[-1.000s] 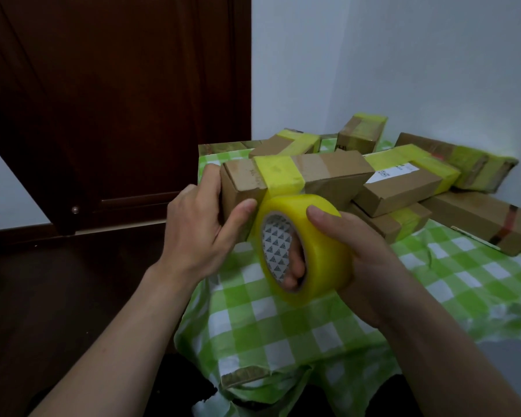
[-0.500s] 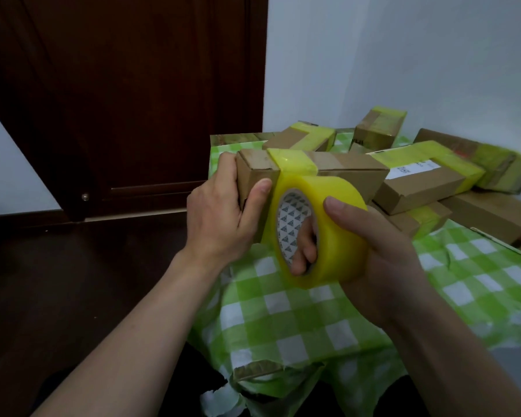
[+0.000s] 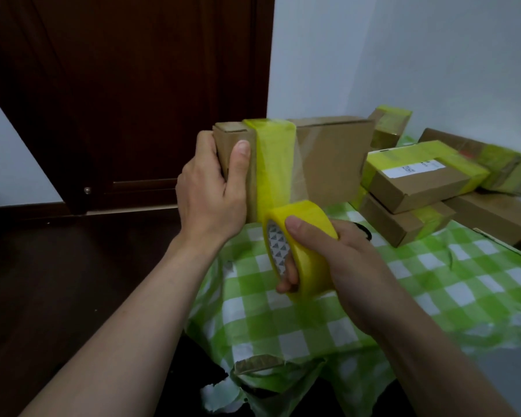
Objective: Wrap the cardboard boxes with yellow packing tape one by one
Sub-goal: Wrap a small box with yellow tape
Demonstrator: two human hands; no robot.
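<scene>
While a dark wooden door (image 3: 133,100) and a pale wall (image 3: 403,55) fill the background, the table (image 3: 433,296), draped in a crinkled green-and-white checked cloth, carries a heap of cardboard boxes (image 3: 418,182) at the far right, several already banded in yellow. Lifted clear of the cloth in front of them is the held box (image 3: 334,158), a flat, matte brown carton stood on its long edge. Its left end is taken by the left hand (image 3: 211,194), whose grip is curled round that end with the thumb pressed flat on the near face just beside the tape. The right hand (image 3: 349,266) has its grip closed on the yellow tape roll (image 3: 310,254), thumb over the glossy outer band and fingers hooked through the core, which is printed with grey triangles; the roll sits at the box's lower edge. A translucent, slightly wrinkled strip (image 3: 275,164) runs from the top edge down the near face to the roll. To lay this lap well, I judge the roll should be pulled taut and carried squarely under the box so the turn lands on itself. Slick film probably bonds fast to dry card, so a skewed start would be hard to correct.
</scene>
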